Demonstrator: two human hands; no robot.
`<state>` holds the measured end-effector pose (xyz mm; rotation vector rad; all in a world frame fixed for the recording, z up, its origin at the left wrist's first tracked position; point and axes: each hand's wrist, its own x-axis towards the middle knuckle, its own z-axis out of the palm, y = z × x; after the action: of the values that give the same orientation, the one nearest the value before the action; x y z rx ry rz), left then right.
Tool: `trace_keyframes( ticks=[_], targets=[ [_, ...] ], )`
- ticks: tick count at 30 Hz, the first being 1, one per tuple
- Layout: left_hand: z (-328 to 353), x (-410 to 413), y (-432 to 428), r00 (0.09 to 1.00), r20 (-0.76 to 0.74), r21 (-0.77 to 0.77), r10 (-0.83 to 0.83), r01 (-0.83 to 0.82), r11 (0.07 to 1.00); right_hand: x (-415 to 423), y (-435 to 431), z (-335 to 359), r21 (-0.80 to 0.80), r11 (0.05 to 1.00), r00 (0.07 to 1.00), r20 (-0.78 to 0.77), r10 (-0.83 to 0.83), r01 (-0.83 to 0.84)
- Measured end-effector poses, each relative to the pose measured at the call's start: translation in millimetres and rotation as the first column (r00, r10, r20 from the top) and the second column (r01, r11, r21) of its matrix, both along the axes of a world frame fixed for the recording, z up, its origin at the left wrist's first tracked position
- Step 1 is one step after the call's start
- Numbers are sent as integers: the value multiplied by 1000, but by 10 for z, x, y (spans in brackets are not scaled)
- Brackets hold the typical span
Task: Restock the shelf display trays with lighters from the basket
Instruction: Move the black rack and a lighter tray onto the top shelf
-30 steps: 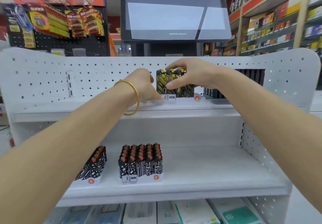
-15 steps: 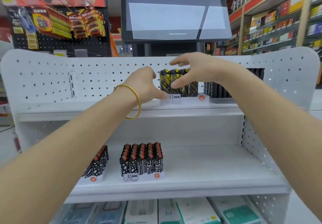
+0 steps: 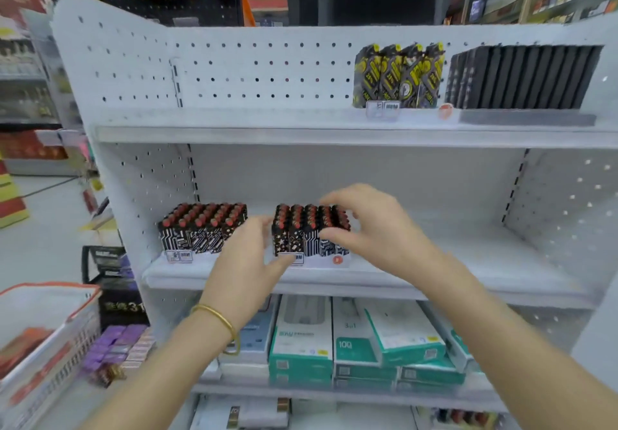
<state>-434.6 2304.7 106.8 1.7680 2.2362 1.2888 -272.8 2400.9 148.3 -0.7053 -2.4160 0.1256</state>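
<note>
Frame centre: left hand (image 3: 247,262) and right hand (image 3: 374,229) flanked tray (image 3: 321,260), fingers spread, gripping nothing. Risk: uneven squeeze could tip tray off shelf (image 3: 468,282), spilling lighters (image 3: 301,232).

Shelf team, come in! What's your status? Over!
Left hand open, left of lighter tray. Right hand cupped over its right end, grip unclear. Nothing blocking.

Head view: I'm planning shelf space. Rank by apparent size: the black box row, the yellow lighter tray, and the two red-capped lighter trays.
1. black box row
2. yellow lighter tray, left red-capped tray and right red-capped tray: look alike; the last is partly hidden by the right hand, so unranked.
</note>
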Motion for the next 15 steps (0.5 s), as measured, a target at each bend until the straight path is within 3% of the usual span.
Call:
trace_keyframes(
  ticks=[3,8,15],
  targets=[
    [-123,-64,156,999,-24,-102,35,-37,994,-231,352,-149,-93,996,984,176,9,8],
    [-75,-81,355,994,-35,-224,102,-107,969,-471,630,-193,-129,991,941,331,69,-27],
    [-84,-79,407,991,60,-162,117,-106,981,-517,619,-223,-144,979,968,183,171,-145]
  ],
)
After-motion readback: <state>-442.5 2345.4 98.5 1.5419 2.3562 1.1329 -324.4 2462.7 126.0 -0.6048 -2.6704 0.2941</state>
